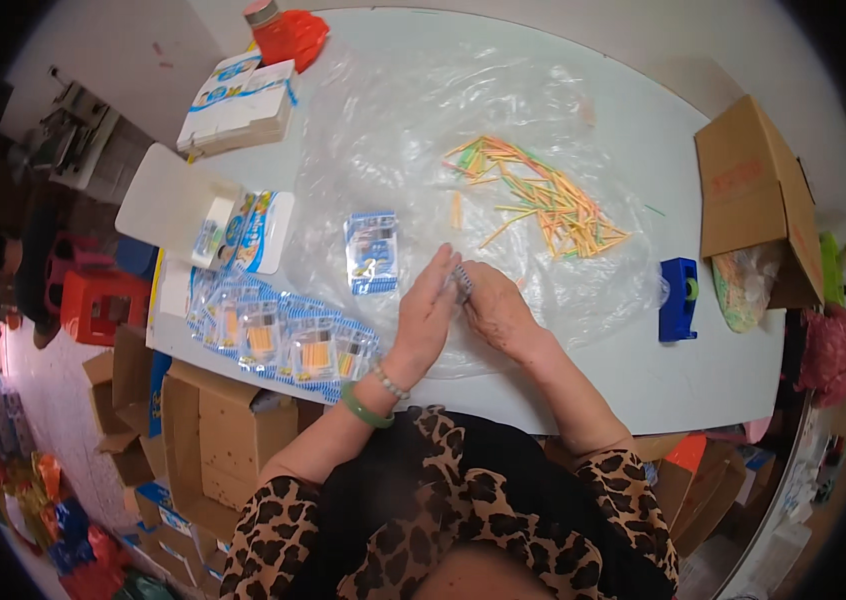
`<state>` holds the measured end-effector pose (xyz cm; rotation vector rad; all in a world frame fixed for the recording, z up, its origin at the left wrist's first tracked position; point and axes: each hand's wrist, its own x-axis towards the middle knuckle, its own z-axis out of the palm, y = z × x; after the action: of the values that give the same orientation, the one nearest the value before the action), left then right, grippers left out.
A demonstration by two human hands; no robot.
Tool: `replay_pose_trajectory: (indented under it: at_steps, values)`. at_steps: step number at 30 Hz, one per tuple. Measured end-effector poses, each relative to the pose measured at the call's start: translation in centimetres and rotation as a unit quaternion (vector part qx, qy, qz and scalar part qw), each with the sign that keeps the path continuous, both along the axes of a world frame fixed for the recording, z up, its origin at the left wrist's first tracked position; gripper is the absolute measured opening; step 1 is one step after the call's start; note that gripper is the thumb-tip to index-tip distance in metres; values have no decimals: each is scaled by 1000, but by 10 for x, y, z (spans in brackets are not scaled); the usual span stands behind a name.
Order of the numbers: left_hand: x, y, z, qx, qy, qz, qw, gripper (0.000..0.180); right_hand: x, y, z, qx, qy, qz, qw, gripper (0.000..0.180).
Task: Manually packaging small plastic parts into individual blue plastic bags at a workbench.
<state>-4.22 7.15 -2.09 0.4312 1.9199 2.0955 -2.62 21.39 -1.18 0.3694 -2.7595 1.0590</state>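
Observation:
My left hand (427, 312) and my right hand (499, 311) meet over the near middle of the table. Between their fingers they pinch a small plastic packet (463, 281); only its blue-and-white striped edge shows, the rest is hidden by the hands. Just left of them a flat blue-and-white packet (371, 252) lies on a clear plastic sheet (403, 120). Beyond my right hand, a loose heap of thin yellow, orange and green sticks (565, 205) is spread on the sheet. Near my left forearm lie several overlapping filled packets (314, 350) with similar sticks inside.
An open white-and-blue carton (263, 232) stands at the left, with stacked flat cartons (238, 110) behind it. A red bag (293, 40) is at the far left corner. At the right are a blue tape dispenser (679, 300) and a cardboard box (753, 195).

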Motion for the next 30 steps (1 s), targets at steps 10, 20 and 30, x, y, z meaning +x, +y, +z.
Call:
replay_pose_trajectory:
  at_steps: [10,20,30]
  values:
    - [0,-21,-1,-34,-108,-20,993,25,-82,77,-15,156,-41,-208,965,20]
    - [13,-14,-6,-101,-56,-73,991,14,-111,110,-30,161,-54,-248,954,25]
    - [6,-27,1,4,-162,-41,986,18,-86,101,-11,-126,-57,-280,950,14]
